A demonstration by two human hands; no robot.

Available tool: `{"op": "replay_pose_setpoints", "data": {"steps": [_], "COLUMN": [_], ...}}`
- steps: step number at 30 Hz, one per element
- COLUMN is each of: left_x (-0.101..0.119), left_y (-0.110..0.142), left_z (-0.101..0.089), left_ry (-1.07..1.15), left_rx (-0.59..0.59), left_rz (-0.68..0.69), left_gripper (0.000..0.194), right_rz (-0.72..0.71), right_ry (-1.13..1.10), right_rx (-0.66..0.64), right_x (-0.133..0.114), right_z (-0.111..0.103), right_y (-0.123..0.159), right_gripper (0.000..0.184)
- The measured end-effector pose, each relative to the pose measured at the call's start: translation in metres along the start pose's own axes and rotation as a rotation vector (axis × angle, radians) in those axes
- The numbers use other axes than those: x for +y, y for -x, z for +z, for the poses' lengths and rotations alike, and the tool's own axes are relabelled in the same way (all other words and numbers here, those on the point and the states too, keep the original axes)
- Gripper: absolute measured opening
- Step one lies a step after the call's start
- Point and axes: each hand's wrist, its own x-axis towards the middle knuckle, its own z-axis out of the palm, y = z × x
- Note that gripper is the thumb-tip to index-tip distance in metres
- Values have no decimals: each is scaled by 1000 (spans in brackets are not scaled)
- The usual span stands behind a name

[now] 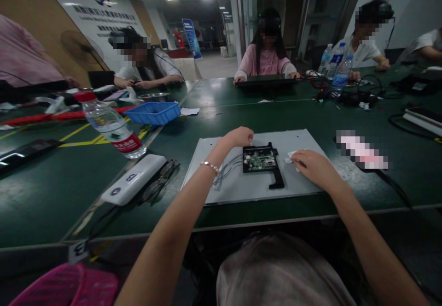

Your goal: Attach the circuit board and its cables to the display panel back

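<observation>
A light grey flat panel (235,191) lies on the table in front of me. On it rests a green circuit board (260,159) in a black plastic bracket (278,178), with grey cables (230,167) running out to the left. My left hand (239,137) is closed in a pinch just above the bracket's upper left corner; what it holds is too small to name. To the right of the board, my right hand (314,167) has its fingers closed over a small white piece (292,155), perhaps paper or plastic. A short dark tip shows at those fingers, its kind unclear.
Left of the panel are a white power bank (136,179), eyeglasses (160,181), a tilted-looking water bottle (113,128) and a blue tray (154,112). A phone (362,151) with a cable lies right. Other people (265,52) sit across the table.
</observation>
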Motion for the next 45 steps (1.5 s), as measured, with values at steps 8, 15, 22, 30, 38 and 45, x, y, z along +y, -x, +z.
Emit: {"op": "replay_pose_setpoints", "data": {"steps": [8,15,22,30,38,45], "left_x": [-7,-4,16,-10,-10,-6], "left_y": [-17,-37,-55,9,81,84], "left_z": [-2,-19,-6,-18,-1,19], "left_ry": [100,183,168,94,207,241], "left_rx": [-88,-67,-56,30,-71,-124], "left_rz": [-73,-37,-57,-17,132,66], "left_gripper": [26,30,34,50,104,111], "right_rz": [26,34,51,43,-68,-35], "right_ry": [-110,-145,-137,-126,-3,186], "right_rx": [31,50,53,97,-28,-207], "right_x": [-2,-4,-2,-6,-26,-29], "right_z": [-1,-2,-3,-6,-20,20], "right_y": [4,2,4,-3,-85,-148], "right_gripper": [26,27,28,28,27,21]}}
